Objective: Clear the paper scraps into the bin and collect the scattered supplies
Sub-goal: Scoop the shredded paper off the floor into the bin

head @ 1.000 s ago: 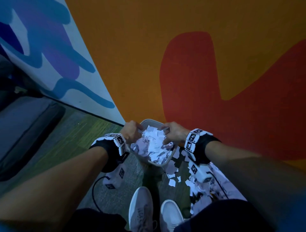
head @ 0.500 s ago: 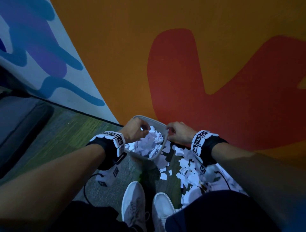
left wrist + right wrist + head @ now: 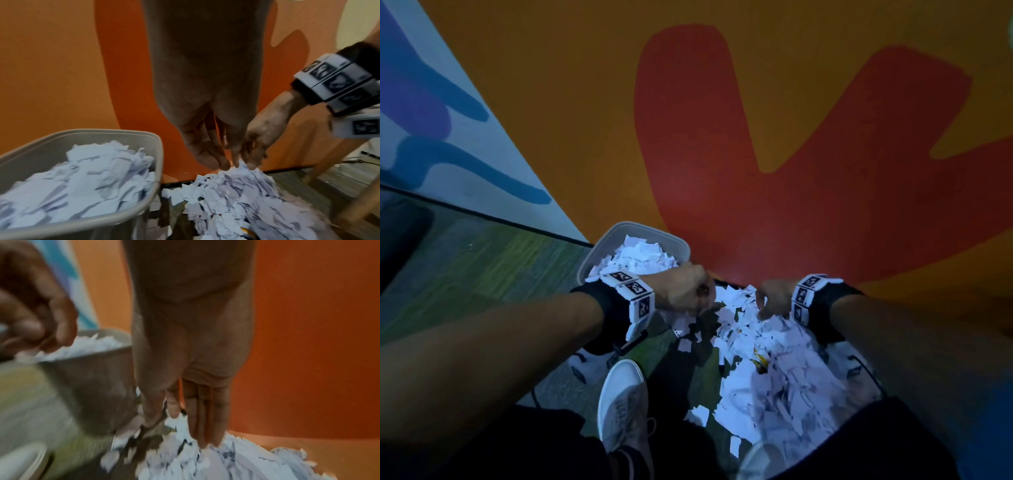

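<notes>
A grey bin point(image 3: 599, 253) stands against the wall, heaped with white paper scraps point(image 3: 640, 257). To its right a large pile of scraps point(image 3: 763, 370) covers the floor. Both hands hang over the pile's far end. My left hand point(image 3: 218, 162) points its straight fingers down, their tips just touching the top scraps. My right hand point(image 3: 197, 431) pushes straight fingers into the pile; neither hand holds anything that I can see. The bin point(image 3: 144, 162) sits just left of both hands. In the head view the left hand point(image 3: 705, 301) and right hand point(image 3: 765, 308) face each other across the scraps.
An orange and red wall point(image 3: 756, 171) rises right behind the bin and pile. My white shoe point(image 3: 619, 404) stands on the green carpet point(image 3: 482, 274) near the pile. Something small and yellow point(image 3: 760, 361) lies among the scraps. A wooden leg point(image 3: 320, 162) stands at the right.
Both hands have left the top of the bin and moved right and down to the scrap pile on the floor. The head has turned towards the pile.
</notes>
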A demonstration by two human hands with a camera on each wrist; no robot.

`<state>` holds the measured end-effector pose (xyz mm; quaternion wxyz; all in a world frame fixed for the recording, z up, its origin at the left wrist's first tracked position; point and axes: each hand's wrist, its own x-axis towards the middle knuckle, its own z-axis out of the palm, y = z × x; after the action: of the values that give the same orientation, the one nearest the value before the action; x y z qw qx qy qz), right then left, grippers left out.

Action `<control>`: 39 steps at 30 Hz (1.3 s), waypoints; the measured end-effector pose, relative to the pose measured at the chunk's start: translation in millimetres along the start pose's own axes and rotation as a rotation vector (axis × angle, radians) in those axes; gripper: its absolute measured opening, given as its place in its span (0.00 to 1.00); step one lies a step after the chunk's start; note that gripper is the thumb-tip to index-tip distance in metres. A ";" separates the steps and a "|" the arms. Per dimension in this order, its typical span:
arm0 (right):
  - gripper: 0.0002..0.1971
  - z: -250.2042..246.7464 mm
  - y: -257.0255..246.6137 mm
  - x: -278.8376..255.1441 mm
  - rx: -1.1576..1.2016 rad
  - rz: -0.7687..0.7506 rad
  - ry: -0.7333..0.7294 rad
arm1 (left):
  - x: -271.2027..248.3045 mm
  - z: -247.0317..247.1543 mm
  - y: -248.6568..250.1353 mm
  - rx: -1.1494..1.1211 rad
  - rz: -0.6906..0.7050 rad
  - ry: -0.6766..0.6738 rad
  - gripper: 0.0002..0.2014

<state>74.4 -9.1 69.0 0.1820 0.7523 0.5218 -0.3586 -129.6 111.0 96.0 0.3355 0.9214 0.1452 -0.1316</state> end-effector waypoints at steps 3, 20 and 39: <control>0.13 14.0 11.5 7.8 0.087 -0.023 -0.033 | 13.7 12.0 10.1 0.006 0.000 -0.094 0.08; 0.44 158.8 24.5 170.9 0.336 -0.042 0.331 | 92.0 204.5 -128.3 -0.008 -0.436 0.061 0.34; 0.17 143.7 -31.3 259.9 0.543 -0.180 0.636 | 106.3 226.2 -158.5 0.316 -0.306 0.106 0.27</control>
<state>47.1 80.1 -214.7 -0.2247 0.7975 0.5022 -0.2475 -120.7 97.7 -199.4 0.1549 0.9354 0.2784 -0.1537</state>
